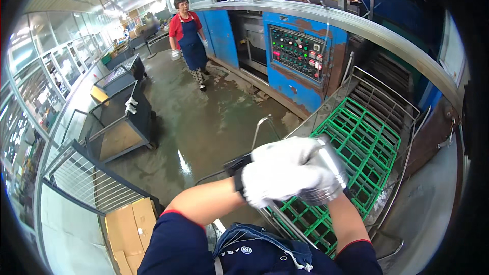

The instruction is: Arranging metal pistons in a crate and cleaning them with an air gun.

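My two white-gloved hands are close together in front of my body, blurred by motion. My left hand [272, 173] reaches across from the left with a dark band at its wrist. Its fingers are curled in against the other hand, and whatever they hold is hidden. My right hand [313, 175] is largely covered by the left, with its fingers bent. A shiny silvery metal piece [332, 160] shows at the right hand's outer side and seems to be gripped there; its full shape is smeared. Below and beyond the hands lies a green wire rack [364, 137].
The rack rests within a metal frame [407, 173] beside a blue machine with a button panel [298, 53]. Another person [191, 40] in a blue apron stands ahead on the wet floor [204, 117]. Carts [119, 130] and flattened cardboard [127, 226] are on the left.
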`<act>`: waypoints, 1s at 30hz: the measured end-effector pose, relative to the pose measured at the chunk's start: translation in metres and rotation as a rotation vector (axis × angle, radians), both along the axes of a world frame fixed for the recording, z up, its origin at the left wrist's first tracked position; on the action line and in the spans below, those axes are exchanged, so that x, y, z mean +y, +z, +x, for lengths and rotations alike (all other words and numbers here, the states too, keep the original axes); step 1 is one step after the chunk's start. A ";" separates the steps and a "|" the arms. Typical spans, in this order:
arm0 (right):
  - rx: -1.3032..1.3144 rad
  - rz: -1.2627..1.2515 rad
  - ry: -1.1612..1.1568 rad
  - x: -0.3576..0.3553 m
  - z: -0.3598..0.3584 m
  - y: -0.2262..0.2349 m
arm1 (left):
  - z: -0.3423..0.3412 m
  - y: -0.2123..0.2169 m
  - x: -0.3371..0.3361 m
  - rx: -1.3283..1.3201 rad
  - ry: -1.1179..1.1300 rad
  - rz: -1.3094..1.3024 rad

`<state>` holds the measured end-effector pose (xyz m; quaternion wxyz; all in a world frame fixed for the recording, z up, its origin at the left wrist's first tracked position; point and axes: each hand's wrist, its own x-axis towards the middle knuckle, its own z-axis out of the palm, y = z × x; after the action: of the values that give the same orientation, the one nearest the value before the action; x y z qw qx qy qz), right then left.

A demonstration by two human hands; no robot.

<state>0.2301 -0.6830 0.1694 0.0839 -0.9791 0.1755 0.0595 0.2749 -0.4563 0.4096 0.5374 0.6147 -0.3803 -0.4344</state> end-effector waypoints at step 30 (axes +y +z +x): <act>-0.844 0.285 0.009 0.219 -0.039 0.273 | -0.155 -0.297 0.531 0.503 1.902 -0.021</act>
<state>0.1911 -0.4643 0.4427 0.2822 -0.8971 0.1117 -0.3211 0.1199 0.0750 0.1128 0.7337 0.5495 0.3945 0.0644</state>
